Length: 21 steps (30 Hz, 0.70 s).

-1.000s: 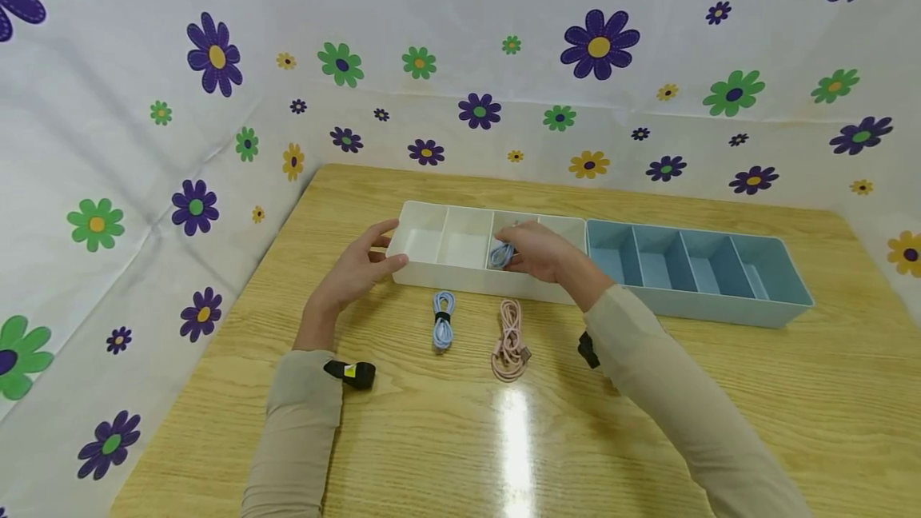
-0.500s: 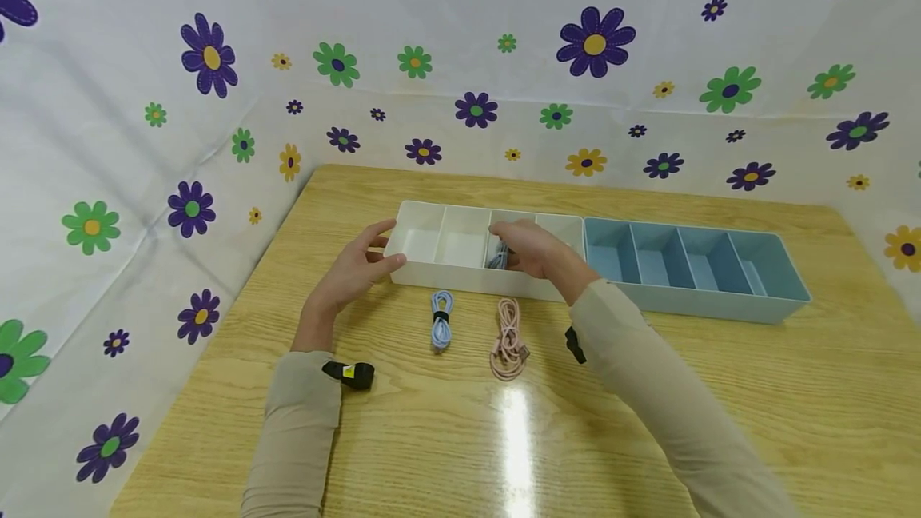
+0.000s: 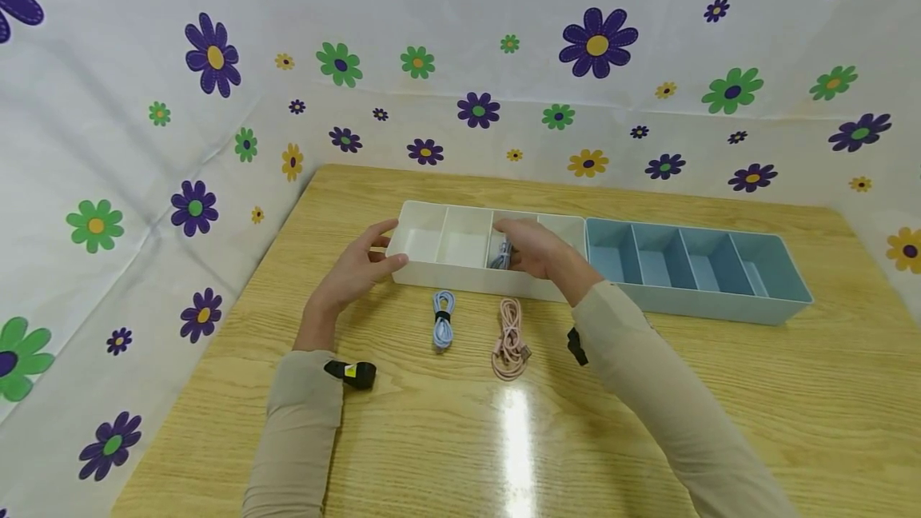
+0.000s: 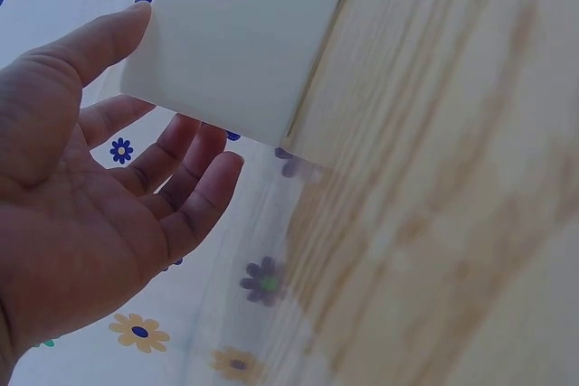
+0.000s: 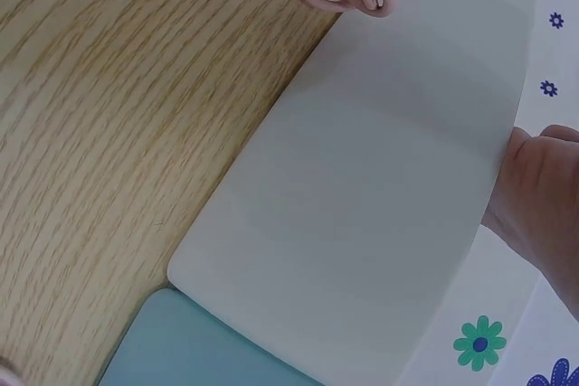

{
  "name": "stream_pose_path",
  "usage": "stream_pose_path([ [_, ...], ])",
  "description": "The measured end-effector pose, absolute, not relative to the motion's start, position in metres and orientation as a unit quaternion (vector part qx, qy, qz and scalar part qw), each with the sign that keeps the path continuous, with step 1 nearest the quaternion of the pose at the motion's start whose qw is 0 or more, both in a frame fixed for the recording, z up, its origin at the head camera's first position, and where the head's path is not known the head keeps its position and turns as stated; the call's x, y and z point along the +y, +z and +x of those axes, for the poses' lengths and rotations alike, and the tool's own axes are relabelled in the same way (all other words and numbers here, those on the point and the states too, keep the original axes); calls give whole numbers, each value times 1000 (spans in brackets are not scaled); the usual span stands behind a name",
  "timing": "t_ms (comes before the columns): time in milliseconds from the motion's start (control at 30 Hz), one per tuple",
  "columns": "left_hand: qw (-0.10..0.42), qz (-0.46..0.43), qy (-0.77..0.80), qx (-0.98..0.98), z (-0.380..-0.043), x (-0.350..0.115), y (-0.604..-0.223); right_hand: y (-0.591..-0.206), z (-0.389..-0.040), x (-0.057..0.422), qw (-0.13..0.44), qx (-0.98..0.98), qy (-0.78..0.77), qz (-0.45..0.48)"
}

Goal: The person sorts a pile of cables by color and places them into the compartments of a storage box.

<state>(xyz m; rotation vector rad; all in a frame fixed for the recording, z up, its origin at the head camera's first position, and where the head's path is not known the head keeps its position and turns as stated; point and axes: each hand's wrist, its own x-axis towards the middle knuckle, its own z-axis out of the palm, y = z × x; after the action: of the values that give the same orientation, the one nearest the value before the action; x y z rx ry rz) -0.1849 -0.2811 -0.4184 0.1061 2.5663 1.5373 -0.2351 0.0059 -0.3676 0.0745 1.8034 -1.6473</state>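
The right hand [image 3: 540,250] pinches the blue-grey cable [image 3: 502,255] inside the white box [image 3: 460,276], third compartment [image 3: 494,245] from nine o'clock; the left hand [image 3: 352,268], fingers spread, touches the box's nine-o'clock end. The cable is probably light, pliable and sturdy, best gripped mid-bundle.

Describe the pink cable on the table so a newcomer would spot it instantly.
On the wooden table, find the long white divided box. Just in front of it, on the person's side, lies the bundled pink cable. Its colour sets it apart from the light-blue cable to its left, which wears a black band.
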Motion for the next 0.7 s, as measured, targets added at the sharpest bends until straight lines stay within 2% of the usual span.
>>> stream_pose_path([
  [700,75,38,510,856,-185,-281,-419,-362,-233,9,319,701,-638,5],
])
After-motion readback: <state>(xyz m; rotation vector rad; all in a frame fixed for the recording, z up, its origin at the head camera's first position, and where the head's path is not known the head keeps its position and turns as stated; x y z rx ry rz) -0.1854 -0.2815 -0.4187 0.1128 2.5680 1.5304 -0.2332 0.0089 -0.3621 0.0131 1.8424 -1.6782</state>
